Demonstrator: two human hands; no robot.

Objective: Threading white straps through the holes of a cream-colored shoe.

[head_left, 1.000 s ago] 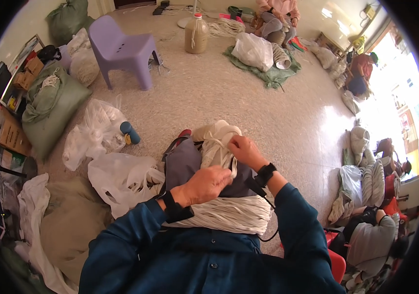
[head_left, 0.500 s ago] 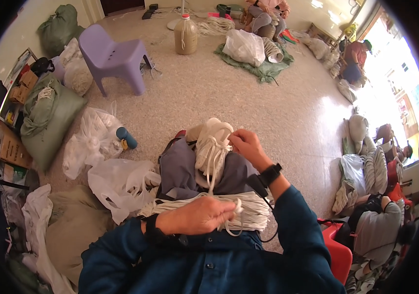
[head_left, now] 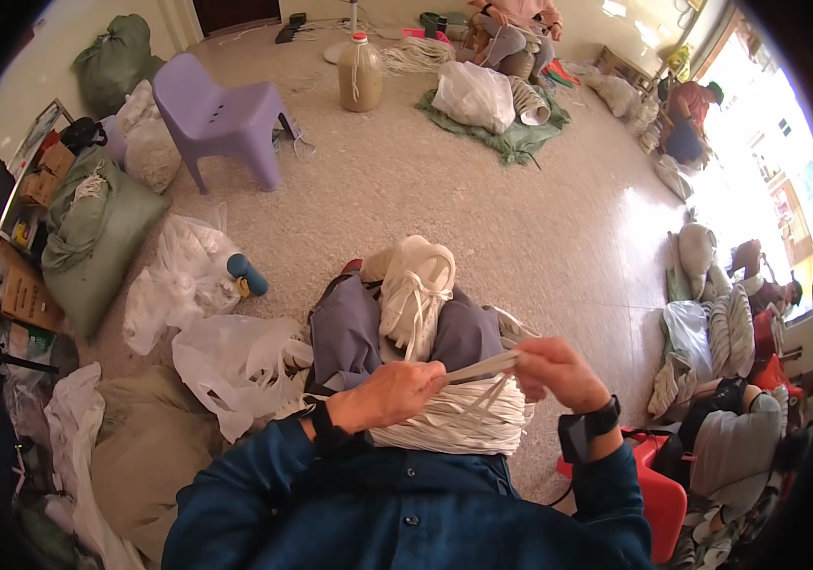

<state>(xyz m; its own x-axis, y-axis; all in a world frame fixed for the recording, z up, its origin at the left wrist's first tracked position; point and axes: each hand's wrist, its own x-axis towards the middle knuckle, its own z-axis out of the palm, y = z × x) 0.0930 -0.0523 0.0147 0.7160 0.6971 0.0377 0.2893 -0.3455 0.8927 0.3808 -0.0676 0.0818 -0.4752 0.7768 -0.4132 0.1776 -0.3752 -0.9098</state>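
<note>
My left hand (head_left: 394, 393) and my right hand (head_left: 556, 370) pinch the two ends of a short flat bunch of white straps (head_left: 480, 367) and hold it level above my lap. Under it lies a thick bundle of white straps (head_left: 454, 425) across my lap. A tied white bundle (head_left: 417, 288) stands between my knees on grey cloth (head_left: 349, 323). Both wrists wear dark bands, and my sleeves are dark blue.
White plastic bags (head_left: 235, 356) and a blue bottle (head_left: 248, 275) lie at my left. A lilac plastic chair (head_left: 221, 114) and a big jug (head_left: 360, 74) stand farther off. Green sacks (head_left: 93, 237) line the left wall. A person (head_left: 511, 28) sits at the back; strap bundles (head_left: 729, 323) lie right.
My right hand came down from the tied bundle between my knees to my lap. Both hands now hold a bunch of straps stretched between them.
</note>
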